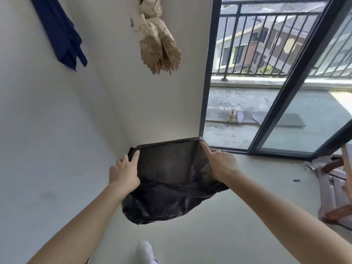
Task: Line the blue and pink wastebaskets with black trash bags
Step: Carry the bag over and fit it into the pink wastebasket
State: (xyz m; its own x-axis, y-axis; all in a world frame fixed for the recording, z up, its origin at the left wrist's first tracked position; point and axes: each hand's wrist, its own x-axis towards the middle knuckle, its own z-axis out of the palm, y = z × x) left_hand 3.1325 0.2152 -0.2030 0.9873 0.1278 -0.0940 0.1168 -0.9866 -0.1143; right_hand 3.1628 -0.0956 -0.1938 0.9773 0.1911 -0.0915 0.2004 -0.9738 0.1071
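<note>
A black trash bag (167, 180) hangs in the air in front of me, its mouth stretched wide between both hands. My left hand (124, 173) grips the left side of the bag's rim, and my right hand (219, 164) grips the right side. The bag's bottom sags loose below the hands. Neither the blue nor the pink wastebasket is in view.
White walls meet in a corner ahead. A dark blue cloth (61, 33) and a beige patterned curtain (158, 40) hang on the wall. A glass sliding door (282, 119) opens on a balcony at right. A wooden frame (337, 189) lies on the floor at far right.
</note>
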